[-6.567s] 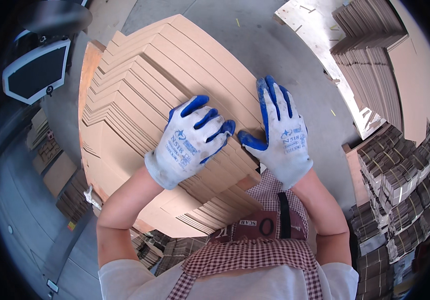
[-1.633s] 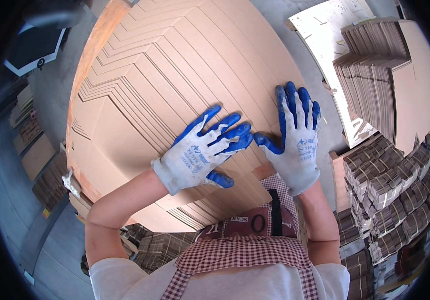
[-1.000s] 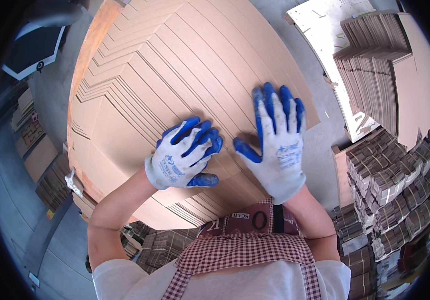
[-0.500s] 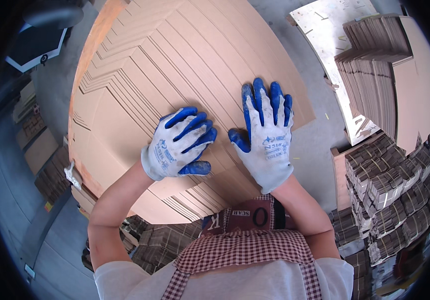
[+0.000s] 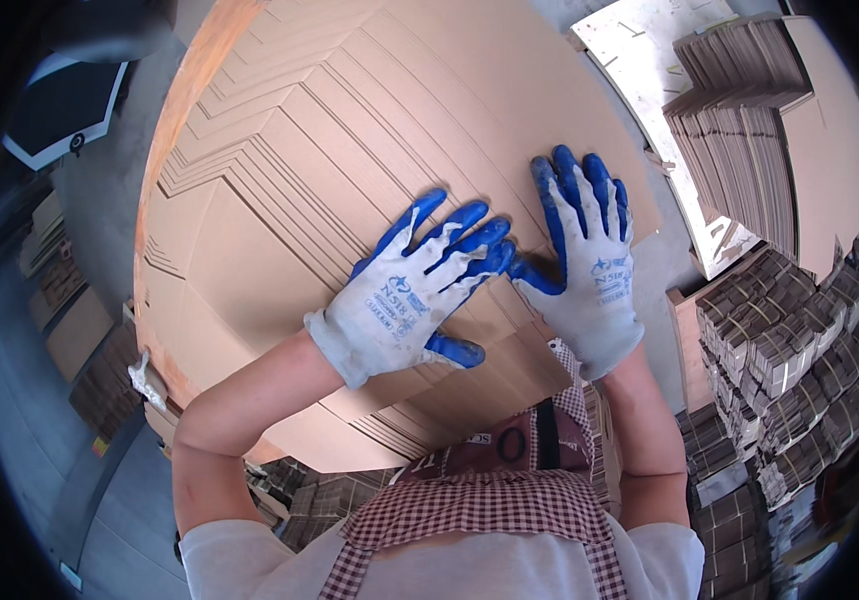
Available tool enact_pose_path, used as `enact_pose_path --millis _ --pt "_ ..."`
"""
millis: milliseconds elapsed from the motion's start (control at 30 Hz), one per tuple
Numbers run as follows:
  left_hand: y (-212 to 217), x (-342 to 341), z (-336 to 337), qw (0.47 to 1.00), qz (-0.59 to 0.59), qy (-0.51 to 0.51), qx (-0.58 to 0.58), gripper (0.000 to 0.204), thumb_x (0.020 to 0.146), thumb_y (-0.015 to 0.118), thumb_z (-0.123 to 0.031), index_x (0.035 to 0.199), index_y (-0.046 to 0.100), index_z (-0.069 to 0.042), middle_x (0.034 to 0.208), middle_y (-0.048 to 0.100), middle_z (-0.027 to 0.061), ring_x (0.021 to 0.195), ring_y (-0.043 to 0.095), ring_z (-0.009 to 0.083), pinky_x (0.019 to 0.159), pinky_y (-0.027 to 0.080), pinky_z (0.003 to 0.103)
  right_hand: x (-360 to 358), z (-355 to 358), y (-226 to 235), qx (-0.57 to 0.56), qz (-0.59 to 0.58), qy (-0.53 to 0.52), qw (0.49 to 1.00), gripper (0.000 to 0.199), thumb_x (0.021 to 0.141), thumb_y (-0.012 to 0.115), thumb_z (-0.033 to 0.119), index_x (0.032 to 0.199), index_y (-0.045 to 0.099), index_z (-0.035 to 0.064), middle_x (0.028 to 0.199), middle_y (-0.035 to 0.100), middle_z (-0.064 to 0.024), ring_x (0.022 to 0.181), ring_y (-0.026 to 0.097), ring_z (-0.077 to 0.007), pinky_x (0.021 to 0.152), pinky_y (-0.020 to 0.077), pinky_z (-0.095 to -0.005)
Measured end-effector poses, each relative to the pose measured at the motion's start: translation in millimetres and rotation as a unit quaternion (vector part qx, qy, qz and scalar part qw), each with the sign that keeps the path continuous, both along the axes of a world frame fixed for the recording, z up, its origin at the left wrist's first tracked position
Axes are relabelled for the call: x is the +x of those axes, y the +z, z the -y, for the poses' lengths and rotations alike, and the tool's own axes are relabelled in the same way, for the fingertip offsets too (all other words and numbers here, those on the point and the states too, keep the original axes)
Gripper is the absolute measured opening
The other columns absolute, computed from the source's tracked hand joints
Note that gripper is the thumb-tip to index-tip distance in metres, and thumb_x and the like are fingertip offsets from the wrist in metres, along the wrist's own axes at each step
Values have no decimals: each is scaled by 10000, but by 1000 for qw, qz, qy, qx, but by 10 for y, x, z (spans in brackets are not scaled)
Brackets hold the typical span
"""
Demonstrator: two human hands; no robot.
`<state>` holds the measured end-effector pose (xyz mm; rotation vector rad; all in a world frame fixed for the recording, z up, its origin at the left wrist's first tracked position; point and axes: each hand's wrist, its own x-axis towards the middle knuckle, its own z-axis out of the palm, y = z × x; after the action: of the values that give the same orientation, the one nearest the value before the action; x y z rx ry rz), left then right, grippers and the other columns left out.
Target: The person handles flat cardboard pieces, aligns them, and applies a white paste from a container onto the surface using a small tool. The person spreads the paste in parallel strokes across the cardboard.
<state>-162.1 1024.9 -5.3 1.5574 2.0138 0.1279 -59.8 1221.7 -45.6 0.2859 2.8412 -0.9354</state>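
Flat brown cardboard sheets lie overlapped in a fanned-out stack, their stepped edges running diagonally in front of me. My left hand, in a white work glove with blue-coated fingers, rests palm down on the sheets, fingers stretched out and pointing up and to the right. Beside it my right hand, gloved the same way, lies near the stack's right edge with its fingers extended and thumb apart. The left fingertips come close to the right thumb. Both palms are hidden.
A wooden board edge borders the stack on the left. To the right, more cardboard stands piled on a pale board. Below that are strapped cardboard bundles. A dark screen-like panel is at upper left.
Both hands have moved to the right, the left one farther, closing the gap between them. The left fingers have straightened. The top sheets' right edge has shifted right.
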Motion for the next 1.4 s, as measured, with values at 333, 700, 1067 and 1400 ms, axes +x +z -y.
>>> enact_pose_path --millis 333,700,1067,1400 --pt "-72 38 180 1000 16 5 5 960 815 447 -781 1512 428 -122 1596 359 101 1510 265 277 1258 126 537 7 32 -51 5 -15 -6 1000 909 767 815 361 1538 383 151 1612 327 -99 1511 241 -332 1241 147 -517" --pt "-27 -69 182 988 43 47 138 690 843 636 -523 1327 583 -35 1427 551 159 1383 455 386 1175 275 593 37 81 25 -5 11 -3 1000 937 750 812 323 1548 360 129 1615 301 -135 1514 198 -382 1237 120 -550" --pt "27 35 -77 989 -90 5 117 345 768 712 -168 1105 726 -95 1109 680 80 1152 618 278 1124 380 582 65 114 -55 17 -13 -11 1000 883 787 790 359 1532 382 115 1611 309 -141 1508 219 -383 1240 118 -548" --pt "-140 207 68 986 -10 34 163 478 817 693 -149 1281 639 -50 1268 646 107 1278 566 280 1149 363 565 56 118 -17 23 -16 -5 1000 831 819 738 319 1535 374 104 1610 311 -134 1509 209 -383 1234 118 -555"
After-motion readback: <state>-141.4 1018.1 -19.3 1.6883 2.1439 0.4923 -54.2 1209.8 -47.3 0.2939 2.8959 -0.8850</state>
